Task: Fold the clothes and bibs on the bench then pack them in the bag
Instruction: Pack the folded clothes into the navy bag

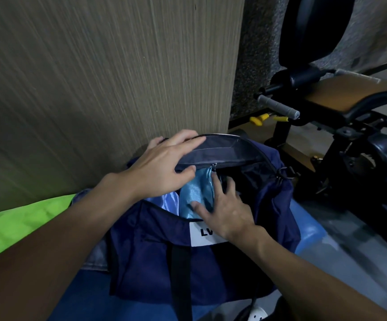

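Observation:
A navy duffel bag (155, 256) with a white label lies open on the blue bench (308, 225). My left hand (162, 167) grips the bag's raised top flap (220, 149), thumb under its edge and fingers over it. Shiny light-blue folded fabric (196, 193) sits inside the opening. My right hand (227, 209) presses down on that fabric with spread fingers, fingertips reaching into the dark interior. A neon-green garment (21, 223) lies at the left on the bench, with a grey denim piece (95, 258) beside it under my left forearm.
A wood-grain wall panel (109, 72) stands right behind the bag. Black gym equipment with a tan pad (345, 96) and a grey handle (278, 106) fills the right. Yellow-handled pliers (260, 118) lie on the floor behind. A white object (256, 315) shows at the bottom edge.

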A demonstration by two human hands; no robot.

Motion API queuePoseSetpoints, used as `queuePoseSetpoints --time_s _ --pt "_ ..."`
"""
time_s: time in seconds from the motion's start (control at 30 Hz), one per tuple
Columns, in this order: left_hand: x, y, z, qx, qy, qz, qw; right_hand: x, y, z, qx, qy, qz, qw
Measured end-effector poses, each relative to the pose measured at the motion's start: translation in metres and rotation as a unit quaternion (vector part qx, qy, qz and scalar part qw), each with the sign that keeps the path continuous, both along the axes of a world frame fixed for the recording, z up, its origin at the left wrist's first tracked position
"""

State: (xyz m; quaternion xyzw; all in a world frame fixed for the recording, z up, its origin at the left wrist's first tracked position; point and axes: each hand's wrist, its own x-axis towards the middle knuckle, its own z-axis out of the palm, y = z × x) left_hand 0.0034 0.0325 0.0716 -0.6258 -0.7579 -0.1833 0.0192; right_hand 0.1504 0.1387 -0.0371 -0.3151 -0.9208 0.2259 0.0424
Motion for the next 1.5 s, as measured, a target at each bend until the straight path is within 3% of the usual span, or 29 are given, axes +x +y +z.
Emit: queuePoseSetpoints --time_s 0.37,0.57,0.7,0.8,0.97,1.3,1.5 --pt "0.010 0.001 0.000 -0.026 -0.006 -0.005 1.000 0.016 -0.005 0.009 0.113 -0.003 -0.025 0.993" --pt "0.008 0.000 0.000 -0.035 -0.010 0.002 0.999 0.002 -0.003 0.000 0.030 -0.029 0.013 0.999" --pt "0.006 -0.001 -0.003 -0.036 -0.003 -0.004 0.999 -0.003 0.000 -0.010 0.091 -0.014 0.020 0.996" --pt "0.004 -0.001 -0.002 -0.030 0.004 -0.005 1.000 -0.006 0.004 -0.012 0.059 0.019 0.037 0.997" --pt "0.001 -0.001 0.002 -0.022 0.006 -0.002 1.000 -0.005 0.007 -0.015 0.187 0.074 0.064 0.977" --pt "0.001 0.002 -0.003 -0.030 0.018 -0.008 0.999 -0.007 0.010 -0.021 0.067 -0.069 0.035 0.995" --pt "-0.002 0.003 -0.003 -0.029 0.009 -0.019 0.999 -0.016 0.002 -0.024 0.047 -0.097 0.111 0.988"
